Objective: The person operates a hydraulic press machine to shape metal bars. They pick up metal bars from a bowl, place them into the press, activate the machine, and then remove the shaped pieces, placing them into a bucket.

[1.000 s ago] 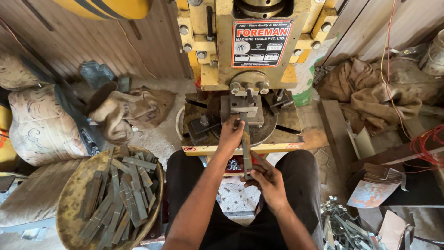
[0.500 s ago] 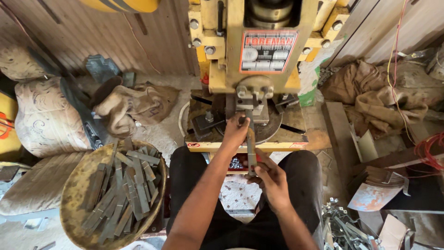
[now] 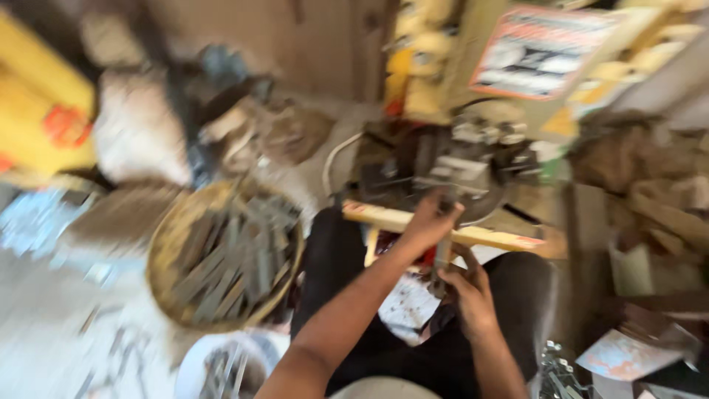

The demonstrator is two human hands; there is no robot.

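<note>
- Whole view blurred w/ motion, small details hard to read.
- Left hand up near the press, fingers curled round the top end of a narrow metal strip; grip looks closed on it.
- Right hand lower, just beside the left, fingers wrapped on the strip's bottom end.
- Strip stands roughly upright btwn the two hands, above the person's lap, its top at the base of the yellow press.
- Wooden bar runs across in front of the press, just under the left hand.
- Round basket to the person's left, full of similar grey strips; well apart from both hands.
- White bucket w/ metal bits near the left elbow.
- Sacks and rags piled at back left; paper and scrap at right.
</note>
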